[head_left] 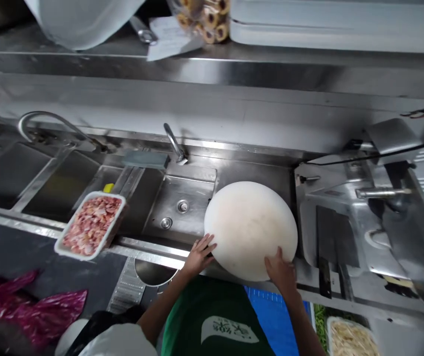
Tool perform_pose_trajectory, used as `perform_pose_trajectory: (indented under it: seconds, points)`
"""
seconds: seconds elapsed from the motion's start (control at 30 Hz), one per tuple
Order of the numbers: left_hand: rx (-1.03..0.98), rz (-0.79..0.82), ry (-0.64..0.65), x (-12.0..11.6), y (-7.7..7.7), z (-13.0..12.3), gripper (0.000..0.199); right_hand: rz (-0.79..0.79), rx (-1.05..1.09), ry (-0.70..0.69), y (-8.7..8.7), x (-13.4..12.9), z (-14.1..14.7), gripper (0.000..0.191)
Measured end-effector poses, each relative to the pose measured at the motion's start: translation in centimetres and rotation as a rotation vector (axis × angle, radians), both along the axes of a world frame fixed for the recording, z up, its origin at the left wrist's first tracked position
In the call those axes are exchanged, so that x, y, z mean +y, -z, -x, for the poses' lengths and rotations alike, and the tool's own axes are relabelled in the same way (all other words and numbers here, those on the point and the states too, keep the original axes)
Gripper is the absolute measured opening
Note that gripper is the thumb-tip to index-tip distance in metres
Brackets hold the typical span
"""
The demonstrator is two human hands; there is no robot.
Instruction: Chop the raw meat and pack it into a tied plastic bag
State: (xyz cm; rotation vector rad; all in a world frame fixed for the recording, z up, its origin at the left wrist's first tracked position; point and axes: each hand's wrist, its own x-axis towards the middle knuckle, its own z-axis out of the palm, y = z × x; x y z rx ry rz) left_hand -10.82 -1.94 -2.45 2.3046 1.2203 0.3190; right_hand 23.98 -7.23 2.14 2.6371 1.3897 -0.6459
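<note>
A thick round white cutting board [251, 227] lies flat on the steel counter, right of a small sink [174, 195]. My left hand [199, 254] is at its near left edge, fingers spread and fingertips touching the rim. On the near right part of the board rests my right hand [281, 269], with thumb and index finger stretched apart on the surface; its other fingers are partly hidden. Two dark-bladed cleavers [336, 237] lie side by side to the right of the board.
A white tray of raw chopped meat [93, 225] sits across the sink edge at left. A faucet [174, 143] rises behind the small sink. A steel machine [393, 193] stands at right. Overhead runs a steel shelf [122, 66]. Pink plastic bags [44, 311] lie lower left.
</note>
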Motion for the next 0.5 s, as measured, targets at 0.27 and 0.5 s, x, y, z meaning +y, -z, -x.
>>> perform_pose_trajectory:
  seconds: [0.27,0.5]
  points:
    - [-0.414,0.213,-1.052,-3.8,1.5,13.5,0.038,0.01,0.084,-0.481,0.9,5.5,7.8,0.056]
    - [-0.647,0.287,-1.818,-8.7,4.7,31.7,0.047,-0.053,0.633,-0.343,-1.3,11.3,18.0,0.047]
